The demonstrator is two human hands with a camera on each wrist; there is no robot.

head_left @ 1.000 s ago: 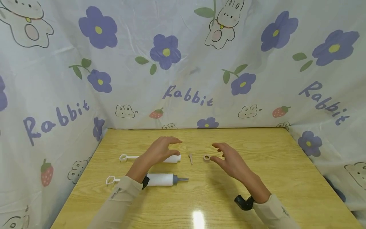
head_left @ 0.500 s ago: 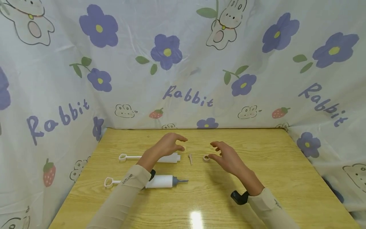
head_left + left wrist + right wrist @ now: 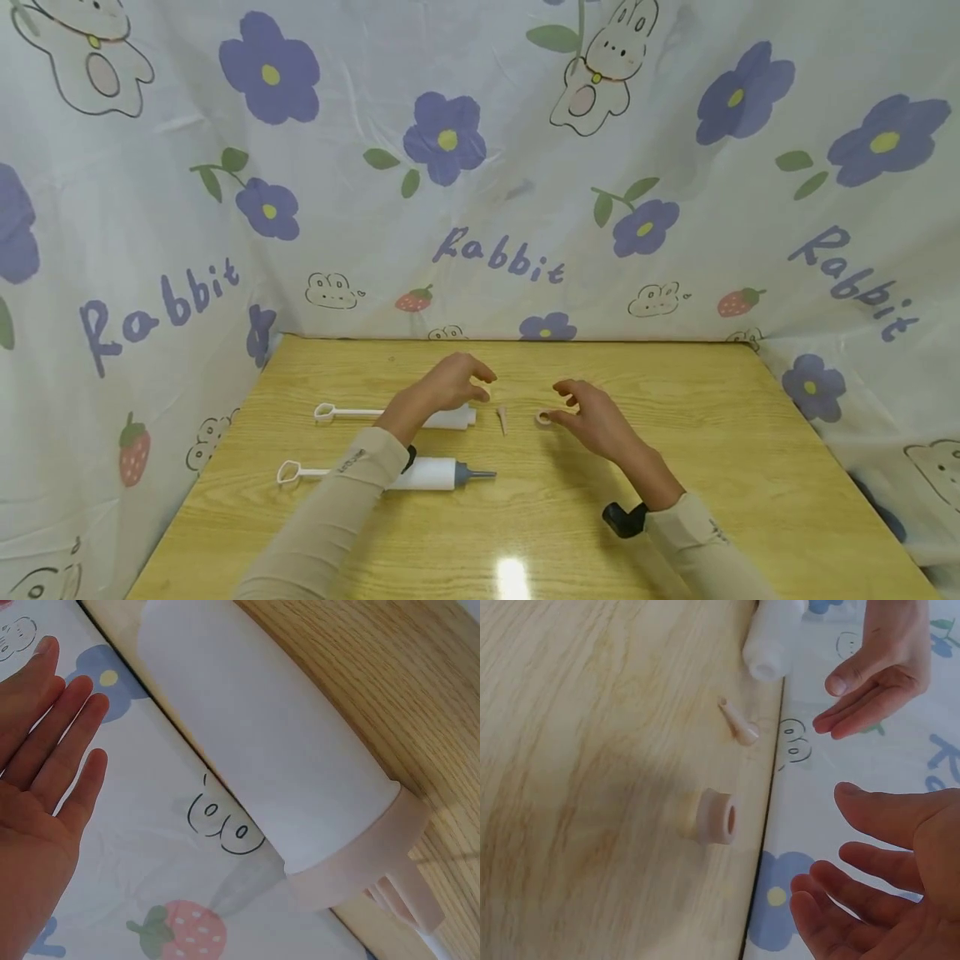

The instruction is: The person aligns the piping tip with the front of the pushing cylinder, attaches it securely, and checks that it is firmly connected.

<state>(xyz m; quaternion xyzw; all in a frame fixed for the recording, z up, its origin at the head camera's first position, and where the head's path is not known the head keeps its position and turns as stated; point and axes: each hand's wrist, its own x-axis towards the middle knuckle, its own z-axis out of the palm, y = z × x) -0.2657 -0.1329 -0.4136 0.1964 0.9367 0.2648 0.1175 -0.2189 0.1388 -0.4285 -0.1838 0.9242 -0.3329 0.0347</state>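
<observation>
A white tube (image 3: pixel 450 419) with a white plunger rod and looped handle lies on the table, partly hidden behind my left hand (image 3: pixel 444 392). That hand hovers with its fingers apart and nothing in them; the left wrist view shows the tube's pale pink end collar (image 3: pixel 360 855). Right of the tube lies a small tapered beige nozzle (image 3: pixel 502 421). Beyond it is a short threaded ring (image 3: pixel 716 817). My right hand (image 3: pixel 602 427) is near this ring, fingers spread and loosely bent, holding nothing; in the head view its thumb tip overlaps the ring's edge.
Closer to me lies a second white tube (image 3: pixel 431 473) with a grey tip and looped handle, partly covered by my left sleeve (image 3: pixel 337 508). A patterned cloth (image 3: pixel 495 183) hangs along the table's back and both sides.
My left hand has shifted to the right, towards the nozzle. My right hand has moved only slightly. The tubes, nozzle and ring lie where they were.
</observation>
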